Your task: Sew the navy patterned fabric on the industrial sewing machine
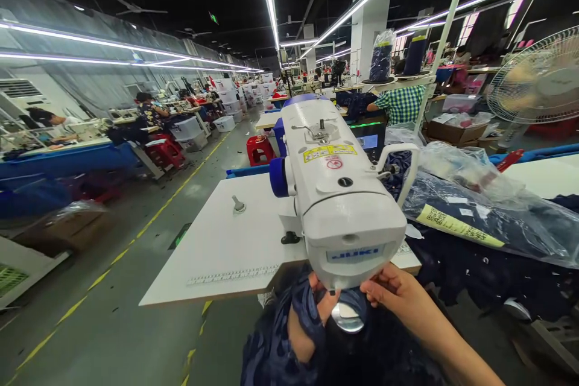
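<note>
A white sewing machine [355,217] with a blue handwheel stands in front of me, its head end nearest. Navy fabric [275,338] hangs in folds below the head and drapes over my left wrist. My left hand [326,306] is closed on the fabric left of the needle area, its fingertips partly hidden by the machine head. On the other side, my right hand [392,291] pinches the edge of the same fabric between thumb and fingers. Between the hands shows a round shiny metal plate [349,318]. The needle is hidden under the head.
The white machine table [217,235] carries a printed ruler along its front edge. Plastic-wrapped navy garments [488,211] lie at the right, below a large fan [540,81]. Thread cones [415,54] stand behind. A red stool [260,149] and other workers are farther back.
</note>
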Demonstrator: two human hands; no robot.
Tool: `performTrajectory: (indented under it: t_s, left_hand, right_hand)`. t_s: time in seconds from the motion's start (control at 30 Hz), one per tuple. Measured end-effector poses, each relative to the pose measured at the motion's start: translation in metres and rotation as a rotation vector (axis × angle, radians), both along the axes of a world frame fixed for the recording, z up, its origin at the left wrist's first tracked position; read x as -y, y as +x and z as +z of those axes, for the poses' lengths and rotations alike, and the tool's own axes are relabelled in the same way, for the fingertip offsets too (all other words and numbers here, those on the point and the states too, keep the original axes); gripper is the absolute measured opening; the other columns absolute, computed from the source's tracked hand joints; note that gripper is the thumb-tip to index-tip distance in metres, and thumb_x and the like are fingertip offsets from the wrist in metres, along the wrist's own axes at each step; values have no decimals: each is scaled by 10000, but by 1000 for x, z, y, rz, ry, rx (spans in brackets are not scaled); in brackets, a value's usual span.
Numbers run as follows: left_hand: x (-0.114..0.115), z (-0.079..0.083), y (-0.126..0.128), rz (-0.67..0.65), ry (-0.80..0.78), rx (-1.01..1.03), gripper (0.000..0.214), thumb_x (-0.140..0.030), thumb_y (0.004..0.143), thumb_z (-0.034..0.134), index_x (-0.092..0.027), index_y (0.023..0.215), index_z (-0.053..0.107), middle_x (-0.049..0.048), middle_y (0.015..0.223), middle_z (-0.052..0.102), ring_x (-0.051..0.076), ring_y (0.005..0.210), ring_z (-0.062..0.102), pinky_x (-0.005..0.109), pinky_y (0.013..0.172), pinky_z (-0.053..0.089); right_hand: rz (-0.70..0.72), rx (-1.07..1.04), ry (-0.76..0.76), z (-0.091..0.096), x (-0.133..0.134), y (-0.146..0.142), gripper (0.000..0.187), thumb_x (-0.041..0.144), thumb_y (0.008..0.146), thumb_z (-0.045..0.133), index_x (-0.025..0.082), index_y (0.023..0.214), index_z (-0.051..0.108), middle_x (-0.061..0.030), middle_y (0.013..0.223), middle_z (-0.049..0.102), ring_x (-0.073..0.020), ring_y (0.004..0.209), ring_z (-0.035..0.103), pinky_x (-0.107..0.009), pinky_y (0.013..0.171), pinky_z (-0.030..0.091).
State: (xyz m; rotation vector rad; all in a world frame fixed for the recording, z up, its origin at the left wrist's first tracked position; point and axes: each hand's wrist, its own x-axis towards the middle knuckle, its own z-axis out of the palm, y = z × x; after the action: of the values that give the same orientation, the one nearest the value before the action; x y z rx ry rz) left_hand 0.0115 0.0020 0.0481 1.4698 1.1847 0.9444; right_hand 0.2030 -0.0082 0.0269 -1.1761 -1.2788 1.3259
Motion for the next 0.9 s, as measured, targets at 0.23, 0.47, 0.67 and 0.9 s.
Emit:
performTrajectory:
  t_s: [0.23, 0.47, 0.67, 0.9]
  left_hand:
    - [-4, -7, 2, 64, -79, 22, 351, -472, 733, 613, -219, 964, 685, 73, 1009, 737, 275, 977, 668, 399, 951, 494]
    - [-2, -5, 4, 53, -40, 16, 280, -445, 759, 605, -241, 937, 678, 63, 965, 739, 259, 940, 675, 372, 911, 509]
    - [-2, 4, 9, 68, 7, 76, 228, -401, 734, 636, -262, 910, 675, 51, 1001, 739, 256, 959, 676, 334, 880, 530]
    - [2, 20, 8, 30, 49, 7, 181, -366, 770, 600, -269, 892, 692, 56, 996, 743, 250, 902, 691, 359, 883, 527]
  right_hand:
    - [23, 104, 37, -2, 4, -1, 238, 428, 861, 595, 211, 959, 609, 1, 790, 615, -150, 736, 576, -245, 669, 482]
    - [-40, 372, 189, -1, 8, -2, 179, 403, 880, 548, 239, 876, 620, -10, 785, 676, -175, 711, 634, -242, 635, 495]
    - [-141, 601, 616, -4, 14, -3, 101, 223, 920, 508, 268, 906, 597, 13, 760, 667, -146, 668, 633, -222, 633, 485]
    - [-117, 587, 759, -7, 1, -11, 171, 178, 921, 504, 259, 886, 651, -25, 860, 642, -168, 784, 627, -237, 692, 501]
